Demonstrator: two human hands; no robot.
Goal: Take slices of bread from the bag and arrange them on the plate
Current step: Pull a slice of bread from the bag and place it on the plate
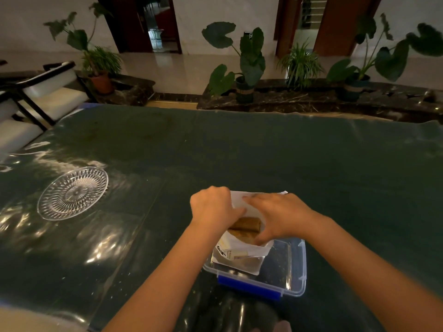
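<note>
Both hands grip the bag's (242,250) mouth — left hand (213,207), right hand (275,214) — bread (245,224) showing; plate (73,193) bare near the surface's (239,152) left edge.

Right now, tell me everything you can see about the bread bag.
The bread bag is white, thin and crinkly like plastic or paper, with dark print on its near side. It sits in a clear container with blue clips, its mouth pulled open. The left hand grips the left edge of the opening; the right hand holds the right edge, thumb reaching toward the bread slices, whose brown crusts show inside.
</note>
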